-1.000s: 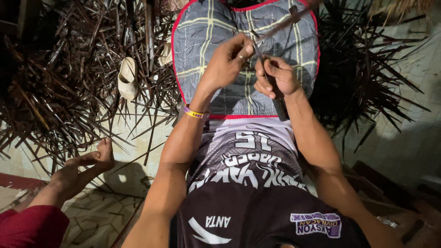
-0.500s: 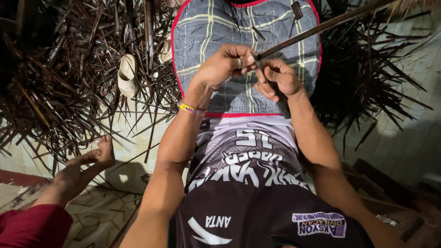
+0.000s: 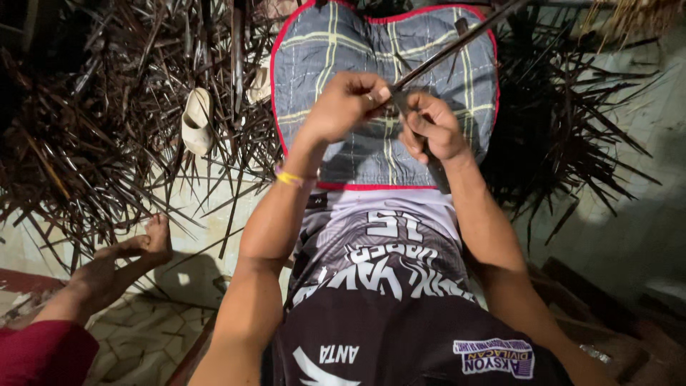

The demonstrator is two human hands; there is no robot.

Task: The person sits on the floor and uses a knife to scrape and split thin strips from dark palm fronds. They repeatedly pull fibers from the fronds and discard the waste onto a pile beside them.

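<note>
left hand (image 3: 346, 107): we pinch the thin dark stick (image 3: 457, 46) between thumb and fingers, right at its near end.
right hand (image 3: 429, 129): closed in a fist round a dark handle, likely a knife (image 3: 433, 166); its lower end pokes out below our fist, and we cannot make out the blade.
stick: runs from between our hands up and away to the right, past the edge of the lap cloth (image 3: 336, 57).
cloth: grey plaid with red trim, spread under both hands.
step: looks like scraping or stripping the stick, tool edge set just beside the left pinch. That is our judgement, since the contact point is hidden by fingers.
next move calls for: a firm left pinch, stick kept taut, a shallow tool angle, and the stroke directed away from our left fingers.
risk: a slip toward the left thumb, which sits close to the tool.
left of our left hand: a pile of dark strips (image 3: 100, 121), a pale sandal (image 3: 196, 120) in it.
below left: another person's foot (image 3: 132, 250), well apart from us.
</note>
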